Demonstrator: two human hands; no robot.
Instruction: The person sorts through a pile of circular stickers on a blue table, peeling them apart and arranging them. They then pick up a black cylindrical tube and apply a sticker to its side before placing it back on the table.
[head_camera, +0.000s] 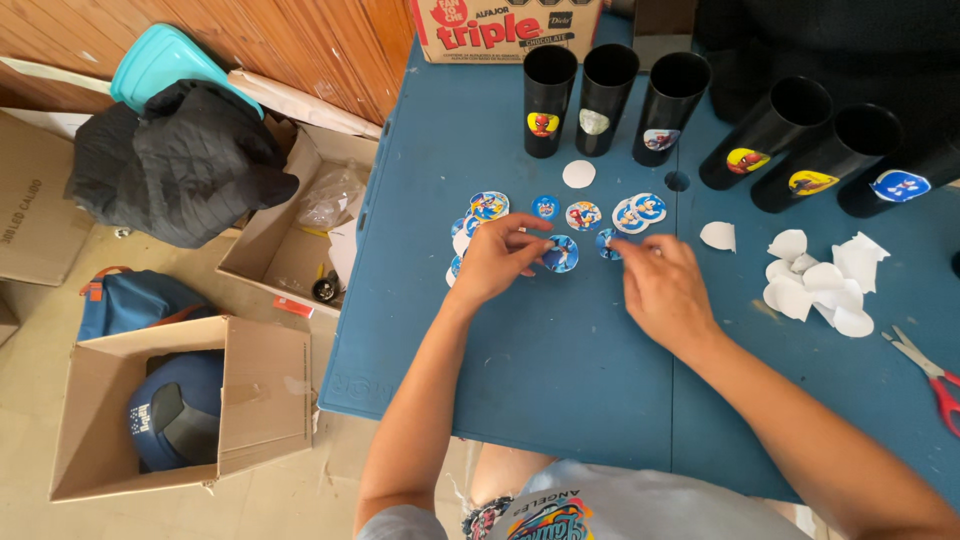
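head camera looks down on a blue table (560, 370) with both hands over a scatter of small round stickers. left hand (497, 258) has its fingers curled and its fingertips pinched narrow on the rim of one round sticker (561, 254) that lies flat on the table just in front of it. right hand (662, 288) is palm down with fingers bent, its fingertips at another small sticker (607, 243) just beside the first; whether it grips that one or only touches it cannot be told. more round stickers (584, 215) lie in a loose row just beyond the fingers, and a plain white disc (578, 174) sits a little farther on. behind them three black cups (605, 98) stand upright side by side, each with a sticker on its side. three more black cups (810, 150) lie tipped over at the far right of the table. a heap of white paper scraps (820, 285) lies to the right of the right hand, well apart from it, and red-handled scissors (935, 375) rest near the table's right edge. on the floor to the left are open cardboard boxes (180, 410), a dark jacket (175, 165) and a blue backpack (125, 300).
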